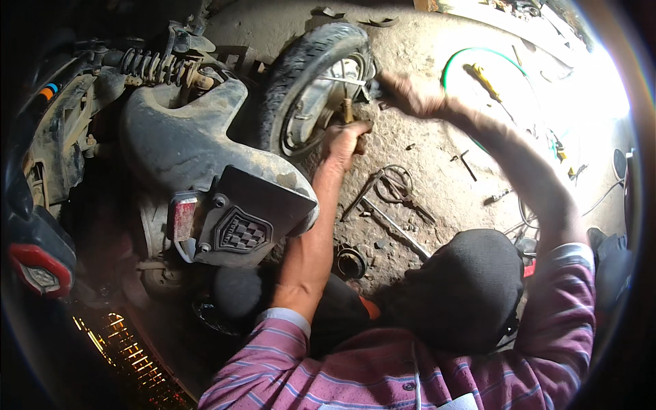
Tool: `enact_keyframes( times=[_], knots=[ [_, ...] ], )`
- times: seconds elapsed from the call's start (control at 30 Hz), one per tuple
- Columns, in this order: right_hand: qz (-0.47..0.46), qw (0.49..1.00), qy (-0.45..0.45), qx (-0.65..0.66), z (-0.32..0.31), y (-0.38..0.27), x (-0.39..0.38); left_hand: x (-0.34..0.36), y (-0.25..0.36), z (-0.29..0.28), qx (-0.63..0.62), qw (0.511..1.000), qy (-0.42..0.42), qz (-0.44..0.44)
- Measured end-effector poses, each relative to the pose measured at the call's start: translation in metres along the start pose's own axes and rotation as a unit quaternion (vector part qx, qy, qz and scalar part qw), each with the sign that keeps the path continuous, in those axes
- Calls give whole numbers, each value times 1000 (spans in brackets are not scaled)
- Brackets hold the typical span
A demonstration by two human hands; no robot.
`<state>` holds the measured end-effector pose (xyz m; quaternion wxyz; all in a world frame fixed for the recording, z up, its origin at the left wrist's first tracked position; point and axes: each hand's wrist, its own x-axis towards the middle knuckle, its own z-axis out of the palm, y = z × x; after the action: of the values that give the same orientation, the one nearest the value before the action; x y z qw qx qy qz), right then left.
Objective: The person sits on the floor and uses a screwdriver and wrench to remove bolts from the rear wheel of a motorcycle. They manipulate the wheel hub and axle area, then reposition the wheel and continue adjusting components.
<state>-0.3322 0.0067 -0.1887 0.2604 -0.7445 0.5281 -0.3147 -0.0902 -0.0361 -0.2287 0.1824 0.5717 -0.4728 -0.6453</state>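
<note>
A motorcycle wheel (275,102) with a black knobbly tyre leans upright beside the mudguard, its hub facing right. My left hand (345,145) is closed around the lower end of a tan-handled screwdriver (348,109), whose shaft points up at the hub (331,102). A pale thin bar (339,80) crosses the hub near the shaft. My right hand (413,97) is just right of the wheel, its fingers curled and smeared by motion. Something dark shows near its fingertips, too blurred to name.
The dusty rear mudguard (184,133), dark plate (254,212) and coil spring (147,65) crowd the left. On the rough ground lie a long metal rod (396,227), a T-handle tool (467,166), a yellow screwdriver (484,78), a green hose (447,63) and a black ring (351,262).
</note>
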Motion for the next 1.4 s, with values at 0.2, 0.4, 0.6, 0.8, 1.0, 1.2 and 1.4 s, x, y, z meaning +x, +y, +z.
enact_keyframes(
  times=[0.2, 0.4, 0.6, 0.8, 1.0, 1.2, 1.4],
  knots=[
    [-148, 966, 138, -163, -10, 59, 25, -10, 13, 16, -72, 996, -27, 50],
    [-16, 995, 73, -60, -8, 45, 27, -10, 16, 8, -22, 1000, -8, 3],
    [-79, 990, -13, -118, -35, 77, 43, -6, 21, 1, -80, 994, -64, 30],
    [-66, 987, 146, -8, 20, 34, 11, -7, 19, 4, -54, 999, 0, -3],
    [64, 979, 144, 132, 67, -8, -13, -5, 15, -3, -63, 997, -43, -11],
    [76, 977, 161, 119, 68, -9, -17, -2, 15, -7, -75, 995, -51, -37],
    [41, 975, 177, 130, 63, -10, -19, -2, 19, -5, -107, 992, -54, -34]
  ],
)
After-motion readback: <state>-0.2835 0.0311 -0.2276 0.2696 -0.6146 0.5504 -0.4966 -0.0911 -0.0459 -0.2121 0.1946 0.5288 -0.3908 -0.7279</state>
